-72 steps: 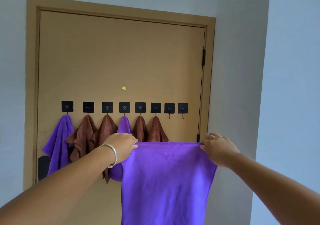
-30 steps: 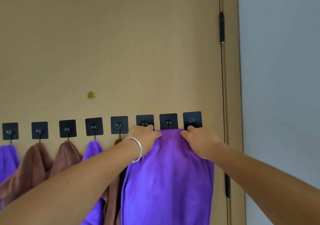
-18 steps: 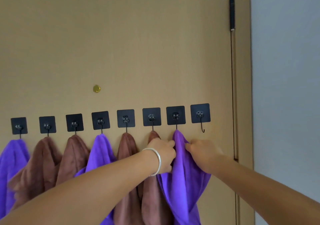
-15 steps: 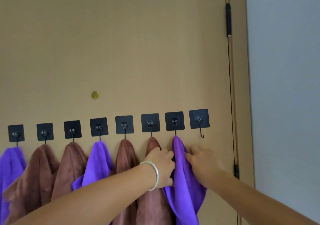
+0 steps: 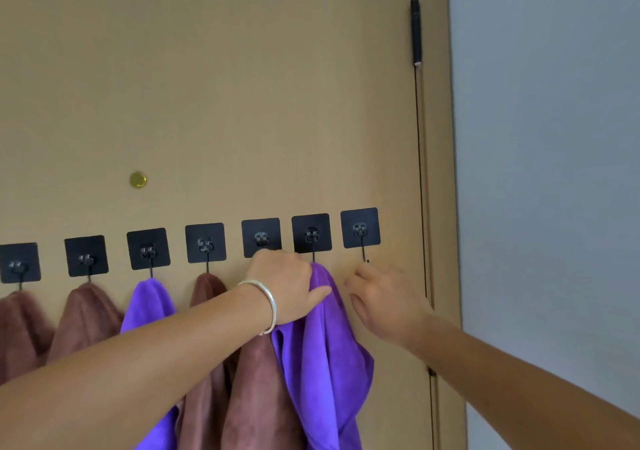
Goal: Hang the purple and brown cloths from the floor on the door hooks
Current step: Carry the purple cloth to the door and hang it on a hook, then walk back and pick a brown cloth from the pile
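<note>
Head view: a tan door (image 5: 214,86) filled most of the frame, with a row of black square adhesive hooks (image 5: 205,242) running across it and rising slightly toward three o'clock. A small brass peephole (image 5: 138,179) sat above the row, at about eleven o'clock from the middle hooks.

The purple cloth (image 5: 323,352) hung from the second hook from the right (image 5: 311,233), its gathered top bunched just under that hook's wire and its body draping down toward six o'clock. The left hand (image 5: 285,285), with a silver bangle (image 5: 265,302) on its wrist, lay against the upper left side of this cloth, thumb extended across the fabric; the other fingers were hidden behind the hand, so whether they gripped the cloth could not be told. The right hand (image 5: 382,302) was at three o'clock from the cloth's top, just beside it and apart from the fabric, fingers loosely curled and holding nothing.

The last hook (image 5: 360,228), at three o'clock of the row, carried no cloth; its thin wire showed just above the right hand's fingers.

Toward nine o'clock, a brown cloth (image 5: 258,390) hung partly behind the left forearm, then another brown cloth (image 5: 207,297), a second purple cloth (image 5: 149,302), and two more brown cloths (image 5: 85,318) reaching the frame's edge. A black hinge (image 5: 416,30) stood on the door's edge at one o'clock, with a grey wall (image 5: 547,172) beyond.
</note>
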Demonstrator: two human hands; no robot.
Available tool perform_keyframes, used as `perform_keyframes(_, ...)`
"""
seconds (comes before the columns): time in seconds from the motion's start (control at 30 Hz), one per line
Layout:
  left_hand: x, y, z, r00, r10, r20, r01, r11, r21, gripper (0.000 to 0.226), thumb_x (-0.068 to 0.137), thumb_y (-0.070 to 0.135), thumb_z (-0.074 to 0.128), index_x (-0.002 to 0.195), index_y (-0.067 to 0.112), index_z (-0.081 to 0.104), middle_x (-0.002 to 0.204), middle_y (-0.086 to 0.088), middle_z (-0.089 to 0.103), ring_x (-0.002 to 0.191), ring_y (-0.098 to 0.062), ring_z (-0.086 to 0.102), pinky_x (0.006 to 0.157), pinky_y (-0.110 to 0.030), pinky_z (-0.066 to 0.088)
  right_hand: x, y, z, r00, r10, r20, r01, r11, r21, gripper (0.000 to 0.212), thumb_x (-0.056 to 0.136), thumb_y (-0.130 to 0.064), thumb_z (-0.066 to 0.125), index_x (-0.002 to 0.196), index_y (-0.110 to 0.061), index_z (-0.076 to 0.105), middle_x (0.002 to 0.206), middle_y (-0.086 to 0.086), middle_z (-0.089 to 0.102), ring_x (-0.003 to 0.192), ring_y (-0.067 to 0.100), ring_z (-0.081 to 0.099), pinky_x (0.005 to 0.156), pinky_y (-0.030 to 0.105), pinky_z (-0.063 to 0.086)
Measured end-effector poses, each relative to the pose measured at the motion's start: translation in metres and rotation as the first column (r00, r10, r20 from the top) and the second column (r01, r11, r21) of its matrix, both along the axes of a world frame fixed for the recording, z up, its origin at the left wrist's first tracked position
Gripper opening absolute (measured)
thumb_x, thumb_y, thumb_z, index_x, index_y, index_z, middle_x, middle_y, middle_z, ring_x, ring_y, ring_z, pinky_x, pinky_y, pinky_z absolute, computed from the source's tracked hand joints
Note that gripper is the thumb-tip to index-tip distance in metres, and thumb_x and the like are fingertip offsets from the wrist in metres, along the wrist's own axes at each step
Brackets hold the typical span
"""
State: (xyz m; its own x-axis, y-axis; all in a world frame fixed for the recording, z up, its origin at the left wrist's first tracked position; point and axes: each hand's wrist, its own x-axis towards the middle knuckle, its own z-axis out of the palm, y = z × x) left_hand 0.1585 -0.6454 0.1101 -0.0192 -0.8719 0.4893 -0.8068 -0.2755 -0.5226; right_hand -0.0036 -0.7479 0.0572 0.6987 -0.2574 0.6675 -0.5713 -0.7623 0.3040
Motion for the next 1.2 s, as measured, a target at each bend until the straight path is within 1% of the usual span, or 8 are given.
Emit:
perform_keyframes(0.2,-0.004,-0.015,-0.042,0.947,0.038,-0.319,0.013,0.987,0.158,0.05,0.087,0.063,0.041,0.087,0.017,0.057,0.089,-0.005,0.064,0.079,-0.025,0.058,0.07,-0.034,0.043,0.013,-0.008,-0.025,0.993,0.007,-0.116,0.031,0.947,0.319,0.034,0.098,-0.046,0.039,0.113,-0.02,0.053,0.103,0.002,0.063,0.087,0.022,0.057,0.073,0.03,0.043)
perform_keyframes(0.33,-0.001,-0.023,-0.061,0.675,0.012,-0.738,0.194,0.962,0.192,0.029,0.086,0.036,0.059,0.098,0.01,0.058,0.099,-0.007,0.064,0.092,-0.025,0.062,0.083,-0.039,0.052,0.034,-0.013,-0.048,0.997,-0.008,-0.082,0.041,0.914,0.403,0.033,0.097,-0.039,0.042,0.118,-0.014,0.045,0.115,0.011,0.062,0.099,0.034,0.06,0.074,0.034,0.041)
perform_keyframes(0.47,0.009,-0.009,-0.049,0.535,0.059,-0.843,0.222,0.953,0.208,0.03,0.084,0.034,0.064,0.102,0.012,0.056,0.104,-0.004,0.062,0.093,-0.019,0.06,0.086,-0.037,0.052,0.035,-0.017,-0.048,0.996,-0.014,-0.085,0.044,0.931,0.362,0.035,0.097,-0.044,0.041,0.117,-0.017,0.044,0.113,0.009,0.063,0.099,0.033,0.06,0.07,0.034,0.038)
perform_keyframes(0.6,0.012,0.003,-0.021,0.811,0.121,-0.573,0.073,0.95,0.304,0.034,0.086,0.046,0.056,0.077,0.014,0.057,0.078,-0.003,0.061,0.074,-0.023,0.057,0.063,-0.035,0.045,0.03,-0.018,-0.046,0.998,0.021,-0.064,-0.003,0.964,0.267,0.037,0.093,-0.052,0.042,0.114,-0.022,0.049,0.104,0.004,0.066,0.092,0.029,0.062,0.068,0.033,0.04)
perform_keyframes(0.73,-0.003,0.008,0.004,0.979,-0.046,-0.197,0.015,0.988,-0.155,0.033,0.093,0.049,0.039,0.08,0.022,0.052,0.081,0.001,0.06,0.073,-0.026,0.055,0.058,-0.031,0.032,0.024,-0.015,-0.045,0.998,0.05,0.023,-0.054,0.979,0.196,0.034,0.092,-0.051,0.039,0.105,-0.025,0.056,0.093,-0.004,0.062,0.081,0.022,0.061,0.062,0.029,0.039)
perform_keyframes(0.87,-0.003,-0.004,0.006,0.965,-0.257,-0.058,0.231,0.931,-0.282,0.049,0.095,0.045,0.036,0.139,0.023,0.034,0.124,0.001,0.052,0.11,-0.024,0.052,0.08,-0.038,0.042,0.014,-0.003,-0.04,0.988,0.06,0.141,-0.071,0.994,0.077,0.03,0.094,-0.039,0.041,0.095,-0.02,0.065,0.086,-0.002,0.06,0.073,0.021,0.058,0.058,0.028,0.04)
perform_keyframes(1.0,-0.003,-0.023,-0.01,0.943,-0.332,-0.017,0.321,0.923,-0.212,0.059,0.096,0.048,0.034,0.148,0.024,0.021,0.148,-0.002,0.033,0.139,-0.021,0.024,0.111,-0.04,0.021,-0.011,0.005,-0.028,0.979,-0.001,0.203,-0.003,1.0,0.022,0.023,0.089,-0.025,0.05,0.091,-0.012,0.068,0.088,0.005,0.063,0.077,0.028,0.058,0.065,0.041,0.049)
perform_keyframes(1.2,-0.015,-0.051,-0.02,0.883,-0.47,-0.011,0.462,0.872,-0.162,0.063,0.097,0.05,0.028,0.152,0.024,0.01,0.159,-0.006,0.016,0.147,-0.023,0.004,0.117,-0.046,0.005,-0.06,0.024,-0.019,0.931,-0.316,0.183,0.322,0.947,-0.005,0.03,0.08,-0.023,0.07,0.109,-0.017,0.066,0.11,0.005,0.064,0.101,0.026,0.061,0.087,0.04,0.048)
